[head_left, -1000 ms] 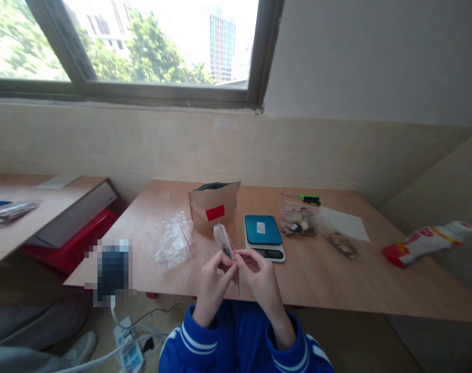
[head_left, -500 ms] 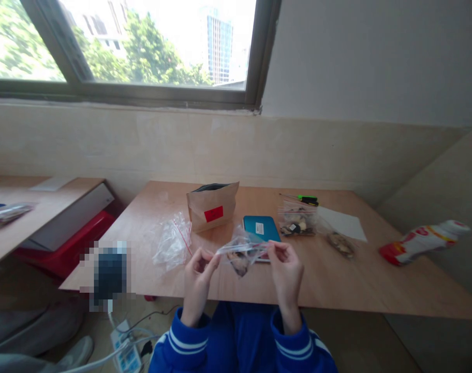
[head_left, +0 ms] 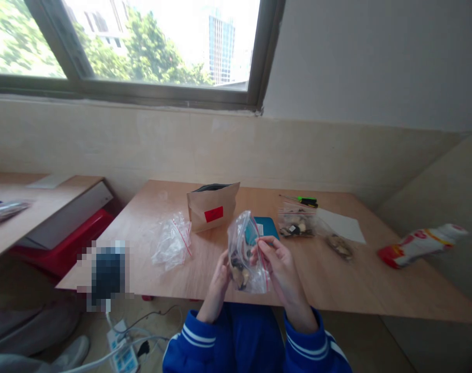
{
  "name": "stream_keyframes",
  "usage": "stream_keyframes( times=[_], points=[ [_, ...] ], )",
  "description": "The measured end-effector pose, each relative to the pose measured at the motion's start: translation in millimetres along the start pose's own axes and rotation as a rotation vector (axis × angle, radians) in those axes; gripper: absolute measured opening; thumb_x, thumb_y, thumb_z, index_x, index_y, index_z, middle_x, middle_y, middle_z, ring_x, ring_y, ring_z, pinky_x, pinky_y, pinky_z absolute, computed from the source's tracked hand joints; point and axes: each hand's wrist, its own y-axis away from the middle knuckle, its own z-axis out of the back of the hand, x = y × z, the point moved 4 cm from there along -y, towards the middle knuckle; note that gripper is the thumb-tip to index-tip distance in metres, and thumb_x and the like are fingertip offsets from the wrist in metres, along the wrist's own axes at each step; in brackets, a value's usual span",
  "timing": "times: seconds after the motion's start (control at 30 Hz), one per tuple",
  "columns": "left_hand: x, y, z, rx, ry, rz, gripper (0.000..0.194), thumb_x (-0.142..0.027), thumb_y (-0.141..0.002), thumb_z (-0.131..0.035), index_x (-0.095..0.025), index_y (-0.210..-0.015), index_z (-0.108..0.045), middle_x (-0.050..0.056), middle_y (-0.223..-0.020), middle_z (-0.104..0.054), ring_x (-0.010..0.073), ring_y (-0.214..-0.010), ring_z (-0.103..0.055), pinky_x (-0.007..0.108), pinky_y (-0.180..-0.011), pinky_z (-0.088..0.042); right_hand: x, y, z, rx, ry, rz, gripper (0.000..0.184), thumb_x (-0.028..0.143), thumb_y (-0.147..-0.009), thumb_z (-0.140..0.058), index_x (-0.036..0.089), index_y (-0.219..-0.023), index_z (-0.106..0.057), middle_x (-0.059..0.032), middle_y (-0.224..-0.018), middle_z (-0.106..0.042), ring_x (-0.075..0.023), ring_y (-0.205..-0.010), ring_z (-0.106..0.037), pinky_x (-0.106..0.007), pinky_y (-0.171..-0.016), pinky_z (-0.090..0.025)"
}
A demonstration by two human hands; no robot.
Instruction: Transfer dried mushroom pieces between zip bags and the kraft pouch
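Between my hands, above the table's front edge, a clear zip bag (head_left: 247,264) with a red seal line is held up and tilted. Brown and dark dried pieces, which look like dried mushrooms (head_left: 239,277), lie in its lower left part. My left hand (head_left: 219,274) supports the bag from the left side, fingers partly hidden behind it. At the red seal line on the right, my right hand (head_left: 277,261) pinches the bag. Behind the bag is a blue flat box or scale (head_left: 269,226) with a white label, partly covered.
A brown paper pouch (head_left: 214,210) with a red label stands open. Clear zip bags (head_left: 170,243) lie left. Filled bags (head_left: 297,225), a green-black screwdriver (head_left: 308,200) and white paper (head_left: 342,225) lie right, near a tilted red-white bottle (head_left: 420,246). A person's shoe (head_left: 75,352) shows below left.
The bag has turned from stretched sideways to upright, seal line now on the right. My left hand shifted right to the bag's side; my right hand now pinches near the seal.
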Motion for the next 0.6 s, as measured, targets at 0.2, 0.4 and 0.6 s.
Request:
stream_keyframes(
  times=[0.2, 0.4, 0.6],
  points=[
    [9.2, 4.7, -3.3, -0.096, 0.016, 0.166, 0.064, -0.058, -0.078, -0.059, -0.021, -0.129, -0.049, 0.011, -0.107, -0.065, 0.0133, -0.064, -0.061, 0.024, -0.05, -0.047, -2.4, -5.5, 10.1, -0.204, 0.362, 0.216, 0.038, 0.042, -0.072, -0.068, 0.02, -0.099, -0.055, -0.006, -0.088, -0.065, -0.0169, -0.069, -0.062, -0.029, -0.06, -0.052],
    [-1.1, 0.9, 6.9, -0.172, -0.154, -0.009, 0.061, -0.05, -0.082, -0.058, -0.027, -0.136, -0.041, 0.007, -0.109, -0.062, 0.0085, -0.06, -0.054, 0.019, -0.045, -0.043, 6.1, -3.3, -5.2, -0.047, 0.644, 0.442, 0.01, 0.03, -0.08, -0.061, 0.021, -0.08, -0.057, -0.0027, -0.08, -0.06, -0.0158, -0.072, -0.059, -0.029, -0.067, -0.051],
    [-17.9, 1.5, 5.0, -0.223, -0.264, -0.162, 0.057, -0.041, -0.08, -0.063, -0.029, -0.134, -0.046, 0.006, -0.141, -0.046, 0.0217, -0.118, -0.052, 0.027, -0.086, -0.048, -5.7, -10.8, -19.4, 0.325, 0.601, 0.218, 0.034, 0.032, -0.08, -0.064, 0.025, -0.113, -0.058, -0.0042, -0.11, -0.064, -0.0185, -0.095, -0.062, -0.033, -0.083, -0.051]
  ],
)
